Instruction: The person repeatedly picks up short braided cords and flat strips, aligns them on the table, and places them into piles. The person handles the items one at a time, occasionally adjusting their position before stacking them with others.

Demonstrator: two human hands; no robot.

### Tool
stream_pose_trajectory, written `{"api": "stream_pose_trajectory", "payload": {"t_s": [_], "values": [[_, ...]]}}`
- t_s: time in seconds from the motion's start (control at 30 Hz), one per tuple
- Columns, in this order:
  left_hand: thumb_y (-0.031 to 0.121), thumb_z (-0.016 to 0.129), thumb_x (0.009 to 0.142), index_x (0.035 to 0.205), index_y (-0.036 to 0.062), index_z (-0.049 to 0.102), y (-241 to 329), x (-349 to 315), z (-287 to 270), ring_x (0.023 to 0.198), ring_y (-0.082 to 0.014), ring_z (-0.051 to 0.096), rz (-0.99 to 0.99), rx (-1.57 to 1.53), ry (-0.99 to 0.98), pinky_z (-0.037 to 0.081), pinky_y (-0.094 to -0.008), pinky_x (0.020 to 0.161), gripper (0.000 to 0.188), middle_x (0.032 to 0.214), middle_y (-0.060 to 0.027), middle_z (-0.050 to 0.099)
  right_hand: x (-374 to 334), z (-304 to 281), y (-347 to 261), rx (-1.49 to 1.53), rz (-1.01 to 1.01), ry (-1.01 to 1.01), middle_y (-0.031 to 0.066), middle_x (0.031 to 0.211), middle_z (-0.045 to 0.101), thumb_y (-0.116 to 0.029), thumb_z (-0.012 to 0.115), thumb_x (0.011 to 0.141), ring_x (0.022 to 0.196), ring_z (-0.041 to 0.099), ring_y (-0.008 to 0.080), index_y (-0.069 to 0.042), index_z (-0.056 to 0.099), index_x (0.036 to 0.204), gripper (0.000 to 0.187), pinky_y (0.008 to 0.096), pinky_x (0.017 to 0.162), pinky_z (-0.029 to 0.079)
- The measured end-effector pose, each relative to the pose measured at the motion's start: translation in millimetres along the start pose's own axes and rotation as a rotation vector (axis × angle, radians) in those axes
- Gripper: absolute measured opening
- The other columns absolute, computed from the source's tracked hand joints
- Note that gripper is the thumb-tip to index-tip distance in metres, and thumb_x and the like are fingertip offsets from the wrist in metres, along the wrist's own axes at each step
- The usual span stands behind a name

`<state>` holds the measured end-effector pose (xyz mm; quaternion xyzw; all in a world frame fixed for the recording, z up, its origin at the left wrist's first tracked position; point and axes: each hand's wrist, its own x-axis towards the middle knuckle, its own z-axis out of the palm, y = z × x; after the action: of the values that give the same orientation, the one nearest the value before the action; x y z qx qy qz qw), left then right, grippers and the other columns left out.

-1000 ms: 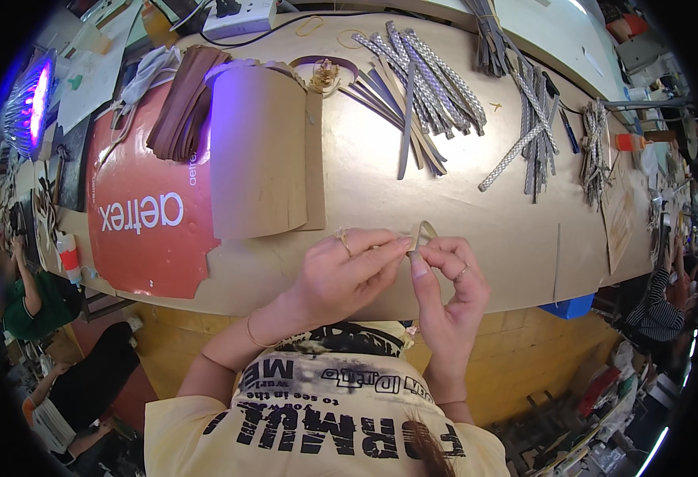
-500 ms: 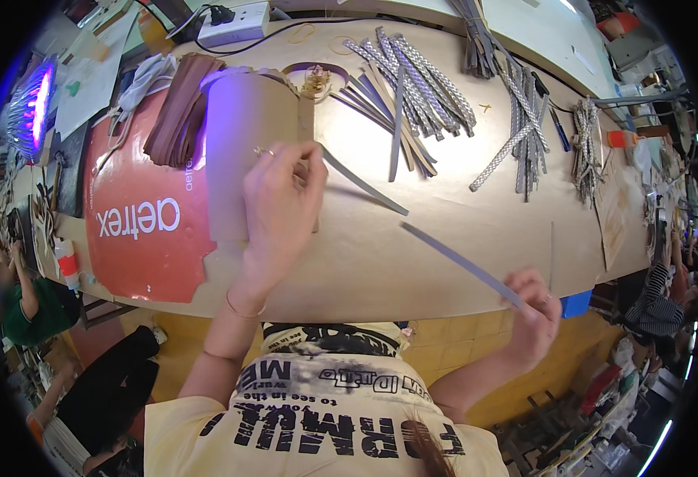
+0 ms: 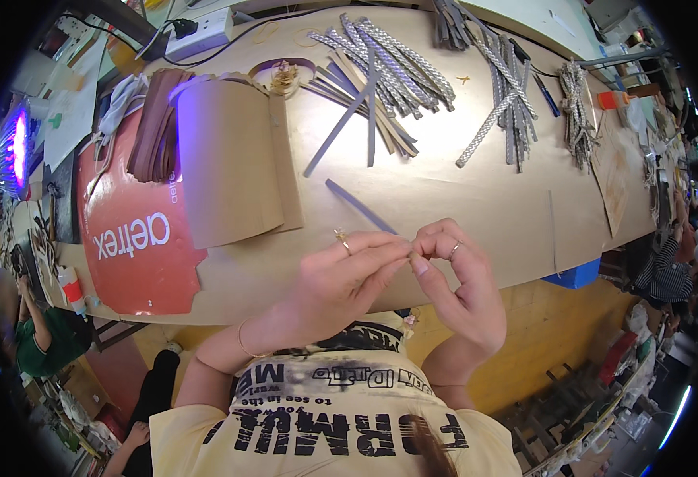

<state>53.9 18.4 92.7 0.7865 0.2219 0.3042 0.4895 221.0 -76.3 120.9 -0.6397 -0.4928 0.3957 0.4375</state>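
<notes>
Both hands meet close to the table's front edge. My left hand (image 3: 347,270) and my right hand (image 3: 462,280) are closed, fingertips pinched together at one end of a flat grey strip (image 3: 357,205). The strip's free end slants away to the far left, over the table. Fingers hide the pinched end. Beyond lies a fan of flat grey and tan strips (image 3: 341,86), with one grey strip (image 3: 335,137) sticking out toward me. Silvery braided cords (image 3: 405,63) rest against that fan.
On the left, a curved brown sheet (image 3: 226,159) stands beside a stack of brown strips (image 3: 157,127) and a red board (image 3: 138,230). More braided cords (image 3: 512,103), a blue pen (image 3: 546,95) and a tied bundle (image 3: 578,115) lie right. A power strip (image 3: 202,33) sits far left.
My left hand has left the brown sheet and come nearer, meeting my right hand, which moved left with its strip. The strip my left hand held now lies against the fan.
</notes>
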Motion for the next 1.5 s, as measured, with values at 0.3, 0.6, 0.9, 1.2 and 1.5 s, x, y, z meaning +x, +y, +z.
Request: {"api": "stream_pose_trajectory", "payload": {"t_s": [0.3, 0.6, 0.9, 1.2, 1.5], "values": [[-0.004, 0.069, 0.084, 0.106, -0.0002, 0.071, 0.4, -5.3, -10.2, 0.074, -0.0186, 0.069, 0.018, 0.027, 0.123, 0.055, -0.0259, 0.062, 0.022, 0.099, -0.0132, 0.071, 8.3, 18.2, -9.8, 0.065, -0.025, 0.065, 0.0114, 0.092, 0.06, 0.0, 0.064, 0.09, 0.08, 0.059, 0.0209, 0.005, 0.066, 0.099, 0.01, 0.029, 0.073, 0.047], [-0.004, 0.07, 0.083, 0.106, -0.0006, 0.071, -2.8, -5.2, -10.0, 0.071, -0.018, 0.067, 0.036, 0.049, 0.148, 0.054, -0.026, 0.059, 0.023, 0.098, -0.0133, 0.07, 10.2, 23.5, -11.7, 0.049, 0.055, 0.111, 0.0097, 0.09, 0.06, -0.001, 0.064, 0.089, 0.081, 0.057, 0.0192, 0.003, 0.068, 0.094, 0.007, 0.0287, 0.075, 0.045], [-0.003, 0.07, 0.084, 0.102, -0.0011, 0.072, -7.0, -5.9, -13.0, 0.083, -0.0177, 0.07, -0.083, -0.123, 0.151, 0.056, -0.0265, 0.074, 0.018, 0.099, -0.0126, 0.071, 12.4, 31.7, -12.6, -0.106, -0.004, 0.167, 0.0087, 0.093, 0.063, -0.004, 0.068, 0.084, 0.086, 0.057, 0.0247, -0.004, 0.069, 0.093, 0.009, 0.0331, 0.084, 0.042], [0.017, 0.049, 0.103, 0.115, -0.0016, 0.057, -23.2, 0.3, -61.7, 0.073, -0.014, 0.065, -0.396, -0.962, 0.464, 0.052, -0.0232, 0.065, 0.023, 0.11, -0.0165, 0.068, -10.0, -17.0, 51.2, 0.68, -0.174, 0.175, 0.0103, 0.119, 0.057, -0.025, 0.059, 0.079, 0.096, 0.046, 0.0195, -0.007, 0.061, 0.069, 0.02, 0.0347, 0.082, 0.039], [0.012, 0.045, 0.104, 0.127, -0.005, 0.053, -48.5, -26.0, -132.5, 0.101, -0.0245, 0.07, -0.182, -1.25, 0.716, 0.061, -0.032, 0.084, 0.03, 0.125, -0.0247, 0.061, -34.8, -41.7, 125.6, 1.175, -0.215, 0.178, 0.0089, 0.111, 0.065, -0.029, 0.057, 0.077, 0.092, 0.043, 0.0214, -0.013, 0.053, 0.059, 0.024, 0.0344, 0.082, 0.037]]}}
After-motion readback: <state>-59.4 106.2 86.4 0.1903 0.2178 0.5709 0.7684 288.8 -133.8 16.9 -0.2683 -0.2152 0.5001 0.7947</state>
